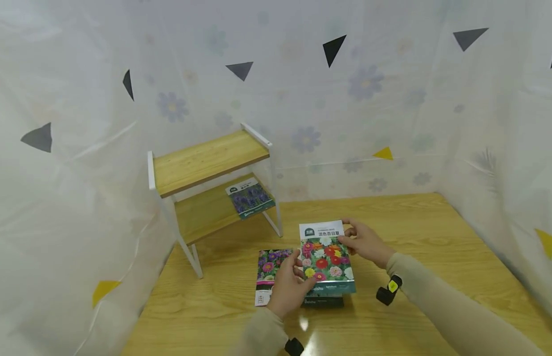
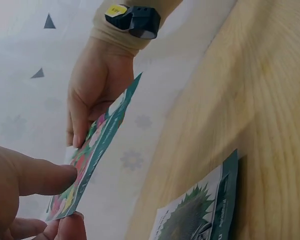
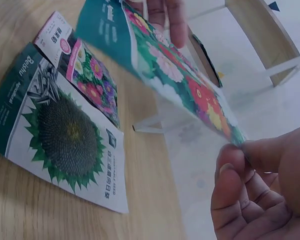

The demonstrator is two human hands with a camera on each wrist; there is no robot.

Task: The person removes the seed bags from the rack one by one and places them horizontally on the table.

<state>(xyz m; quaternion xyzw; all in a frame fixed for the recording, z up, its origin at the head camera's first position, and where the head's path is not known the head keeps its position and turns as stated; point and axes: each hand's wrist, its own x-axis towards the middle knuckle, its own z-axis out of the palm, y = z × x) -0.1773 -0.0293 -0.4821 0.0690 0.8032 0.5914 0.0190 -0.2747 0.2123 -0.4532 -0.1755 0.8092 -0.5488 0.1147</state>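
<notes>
Both hands hold a seed packet [image 1: 327, 262] with mixed bright flowers, raised above the table. My left hand [image 1: 290, 287] pinches its lower left edge, thumb on the printed face and fingers beneath, as the left wrist view shows. At the upper right corner, my right hand [image 1: 367, 243] pinches it between thumb and fingers. Below lies a sunflower seed packet [image 3: 65, 135], mostly covered by the held one in the head view. Beside it on the left is a pink and purple flower packet [image 1: 267, 269], partly behind my left hand.
A two-tier wooden shelf [image 1: 209, 160] with white metal legs stands at the back left. On its lower board rests a purple-flower seed packet [image 1: 250, 199], near the right end. Pale patterned sheeting [image 1: 302, 99] surrounds the wooden table [image 1: 405, 222].
</notes>
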